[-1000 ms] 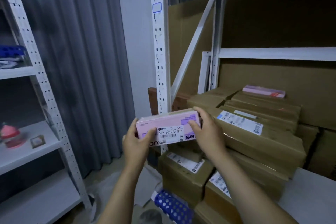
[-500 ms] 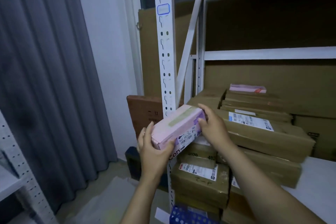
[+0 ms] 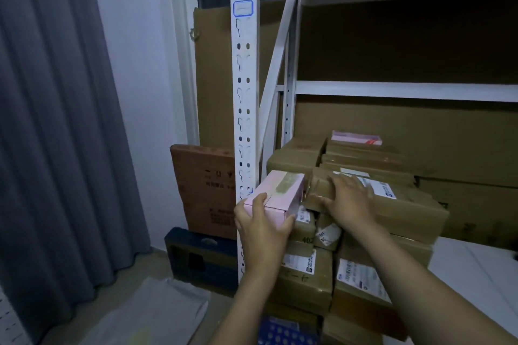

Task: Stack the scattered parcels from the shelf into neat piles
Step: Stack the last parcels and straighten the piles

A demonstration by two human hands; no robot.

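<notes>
Fingers of the left hand curl round the near end of a pink parcel, thumb on top, gripping it at the front left corner of the shelf, just right of the white perforated upright. The box's long axis runs away from the person and slightly to the right. Its taped far end meets the left end of a brown taped parcel that tops the pile of cartons. Whether the pink box already rests on the cartons below it or hangs just above them cannot be told. The right hand lies spread and flat on that brown parcel, fingers straight across its top and thumb down over its near corner, clasping nothing; motion blur softens the outline. That makes the right hand the nearer to the pile, while the left alone carries the load. At the rear of the pile, well beyond both hands, a second pink parcel of similar look lies flat on the topmost carton. It seems a likely partner for the held one, though that is a judgement. Reaching it would mean lifting the box up and along its own axis, over the brown parcel, while keeping its left edge off the upright.
</notes>
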